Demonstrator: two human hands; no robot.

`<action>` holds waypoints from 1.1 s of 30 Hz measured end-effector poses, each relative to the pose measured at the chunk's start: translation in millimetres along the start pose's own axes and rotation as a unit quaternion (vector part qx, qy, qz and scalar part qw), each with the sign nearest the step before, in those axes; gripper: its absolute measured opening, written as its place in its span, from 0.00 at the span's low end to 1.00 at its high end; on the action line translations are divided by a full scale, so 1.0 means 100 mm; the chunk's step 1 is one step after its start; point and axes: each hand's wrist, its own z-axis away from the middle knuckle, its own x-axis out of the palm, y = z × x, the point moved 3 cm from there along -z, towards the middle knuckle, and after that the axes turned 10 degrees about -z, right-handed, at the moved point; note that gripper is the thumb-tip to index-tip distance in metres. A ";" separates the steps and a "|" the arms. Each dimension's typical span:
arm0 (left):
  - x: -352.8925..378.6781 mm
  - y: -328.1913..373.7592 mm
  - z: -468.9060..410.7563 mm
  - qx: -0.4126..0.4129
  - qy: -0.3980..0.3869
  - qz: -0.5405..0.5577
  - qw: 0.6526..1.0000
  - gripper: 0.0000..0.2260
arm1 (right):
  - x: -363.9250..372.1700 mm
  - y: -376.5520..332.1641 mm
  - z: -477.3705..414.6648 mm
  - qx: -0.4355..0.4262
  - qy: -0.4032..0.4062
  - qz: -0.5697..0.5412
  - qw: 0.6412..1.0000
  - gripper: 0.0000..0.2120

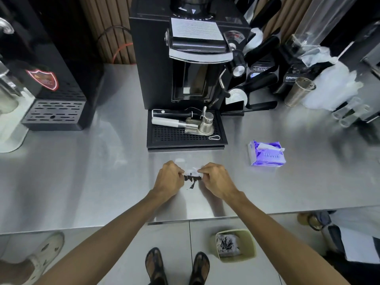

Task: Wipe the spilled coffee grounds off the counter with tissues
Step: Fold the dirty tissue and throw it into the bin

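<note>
Counter (82, 182): steel, running left to right under both hands.
Bin (250, 247): on the floor, below the near edge, right of the feet.
Tissue pack (267, 154): purple, off to the right, nearer the right hand.
Left hand (169, 178): curled, pinching the tissue's left end.
Right hand (219, 179): curled, pinching the right end.
Tissue (192, 170): white, bunched between the two hands, just beyond the spill.
Coffee grounds (192, 178): dark streak dead between the hands, long axis left-right, small tail toward the near edge, equally close to both. Probably calls for a pull toward the body.
</note>
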 end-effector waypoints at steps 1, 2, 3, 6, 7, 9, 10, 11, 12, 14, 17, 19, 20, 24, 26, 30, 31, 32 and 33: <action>0.02 0.01 0.03 0.000 -0.009 0.002 1.000 0.08 | 0.02 -0.01 0.03 0.007 -0.001 -0.011 1.000 0.16; 0.05 0.02 0.04 0.000 -0.019 0.002 1.000 0.08 | 0.03 -0.03 0.05 0.018 -0.004 -0.017 1.000 0.17; 0.08 0.01 0.06 -0.005 -0.028 0.005 1.000 0.09 | 0.05 -0.05 0.07 0.024 -0.007 -0.020 0.999 0.18; 0.13 0.00 0.08 -0.021 -0.049 0.016 0.998 0.09 | 0.09 -0.09 0.12 0.040 -0.026 -0.027 0.998 0.19; 0.12 0.02 0.08 -0.018 -0.058 0.014 0.998 0.07 | 0.10 -0.08 0.13 0.045 -0.029 -0.030 0.998 0.19; 0.10 0.04 0.09 -0.005 -0.081 0.001 0.997 0.06 | 0.13 -0.07 0.13 0.056 -0.033 -0.035 0.997 0.18; 0.10 0.03 0.09 0.002 -0.090 -0.009 0.996 0.06 | 0.14 -0.07 0.13 0.062 -0.036 -0.037 0.997 0.17; 0.10 0.02 0.07 0.009 -0.094 -0.019 0.995 0.07 | 0.14 -0.09 0.13 0.063 -0.038 -0.037 0.997 0.16; 0.11 0.00 0.06 0.014 -0.095 -0.026 0.995 0.07 | 0.14 -0.11 0.13 0.061 -0.039 -0.035 0.997 0.14; 0.12 -0.03 0.04 0.020 -0.087 -0.033 0.995 0.09 | 0.13 -0.15 0.12 0.060 -0.039 -0.030 0.997 0.09; 0.12 -0.03 0.06 0.030 -0.065 -0.039 0.997 0.10 | 0.13 -0.18 0.10 0.073 -0.037 -0.046 0.996 0.09; 0.11 -0.01 0.08 0.054 -0.039 -0.052 0.996 0.07 | 0.14 -0.20 0.10 0.078 -0.038 -0.066 0.994 0.09; 0.11 0.00 0.09 0.068 -0.025 -0.058 0.996 0.06 | 0.14 -0.21 0.09 0.079 -0.039 -0.080 0.993 0.08; 0.08 0.02 0.10 0.123 0.026 -0.095 0.988 0.07 | 0.17 -0.22 0.07 0.068 -0.042 -0.083 0.993 0.08; 0.07 0.03 0.08 0.182 0.048 -0.130 0.973 0.05 | 0.19 -0.21 0.06 0.074 -0.054 -0.065 0.994 0.07; 0.07 0.04 0.08 0.229 0.049 -0.136 0.963 0.04 | 0.22 -0.17 0.04 0.090 -0.079 -0.061 0.991 0.08; 0.07 0.03 0.08 0.231 0.049 -0.129 0.963 0.05 | 0.24 -0.16 0.03 0.098 -0.080 -0.063 0.990 0.07; 0.06 0.03 0.08 0.232 0.047 -0.121 0.964 0.05 | 0.26 -0.15 0.03 0.109 -0.082 -0.063 0.989 0.06; 0.06 0.03 0.08 0.230 0.040 -0.110 0.966 0.06 | 0.28 -0.12 0.03 0.119 -0.081 -0.063 0.988 0.11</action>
